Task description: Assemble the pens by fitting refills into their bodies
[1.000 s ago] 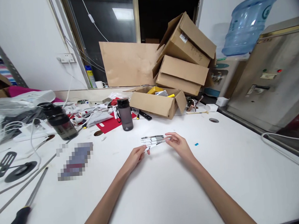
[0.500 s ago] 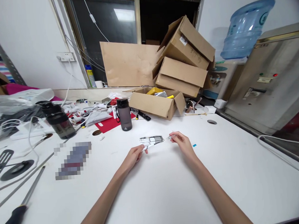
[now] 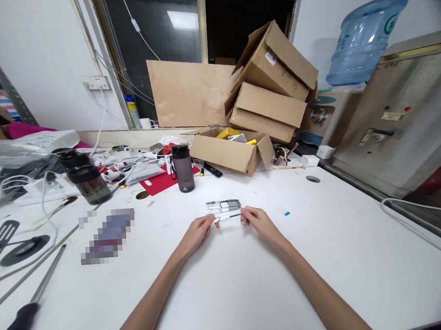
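In the middle of the white table (image 3: 219, 274), my left hand (image 3: 198, 233) is closed on the white barrel of a pen (image 3: 221, 218). A thin dark refill (image 3: 234, 215) sticks out of the barrel on the right. My right hand (image 3: 259, 223) pinches the refill's far end between thumb and finger. Below those fingertips shows a small pale piece (image 3: 243, 223), too small to name surely. Just beyond both hands, several white and grey pens (image 3: 223, 204) lie side by side.
A small blue piece (image 3: 287, 213) lies right of my right hand. Behind the pens stand a grey bottle (image 3: 184, 169) and an open carton (image 3: 223, 152). At left are a dark bottle (image 3: 89, 178), a blurred-out flat object (image 3: 111, 236) and a screwdriver (image 3: 22, 319).
My right hand has moved left and slightly nearer, from apart with a small pale piece to the pen's right end. The dark refill now shows between the hands. My left hand has barely moved.
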`<state>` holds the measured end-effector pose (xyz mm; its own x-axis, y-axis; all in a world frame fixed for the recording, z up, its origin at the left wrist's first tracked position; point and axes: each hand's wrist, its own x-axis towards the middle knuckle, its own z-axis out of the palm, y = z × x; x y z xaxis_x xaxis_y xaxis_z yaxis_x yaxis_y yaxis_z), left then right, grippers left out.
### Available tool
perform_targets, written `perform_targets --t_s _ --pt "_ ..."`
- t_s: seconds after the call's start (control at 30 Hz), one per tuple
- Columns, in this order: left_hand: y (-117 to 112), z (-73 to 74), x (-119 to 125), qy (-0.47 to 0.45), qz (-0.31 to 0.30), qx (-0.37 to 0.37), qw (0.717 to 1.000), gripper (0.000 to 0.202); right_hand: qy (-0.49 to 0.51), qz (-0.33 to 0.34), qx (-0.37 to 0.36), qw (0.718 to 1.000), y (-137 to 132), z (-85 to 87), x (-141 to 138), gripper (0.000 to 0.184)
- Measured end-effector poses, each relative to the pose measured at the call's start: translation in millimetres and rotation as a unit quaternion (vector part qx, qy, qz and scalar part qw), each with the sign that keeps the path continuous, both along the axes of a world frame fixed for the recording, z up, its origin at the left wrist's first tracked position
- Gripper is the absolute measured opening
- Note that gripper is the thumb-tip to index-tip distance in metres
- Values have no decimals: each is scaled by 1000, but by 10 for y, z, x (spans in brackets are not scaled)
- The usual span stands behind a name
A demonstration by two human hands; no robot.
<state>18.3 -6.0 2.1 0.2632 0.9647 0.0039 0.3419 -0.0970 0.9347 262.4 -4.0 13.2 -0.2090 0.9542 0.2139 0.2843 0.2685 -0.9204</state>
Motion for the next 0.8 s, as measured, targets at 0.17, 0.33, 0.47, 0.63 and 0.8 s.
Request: perform_targets --t_s 0.17,0.33,0.47,0.63,0.8 --pt "56 24 -120 -17 24 1 1000 58 33 -64 23 997 142 -8 191 49" --pt "48 76 -205 16 78 39 996 58 72 -130 51 988 237 2 327 51" --pt "-18 98 -146 55 56 47 996 58 77 -114 104 985 178 62 272 41" --pt "-38 85 -107 72 45 45 995 59 77 -96 155 980 61 154 181 28" --pt "-25 77 -118 72 34 36 996 60 88 -84 158 980 37 181 184 24"
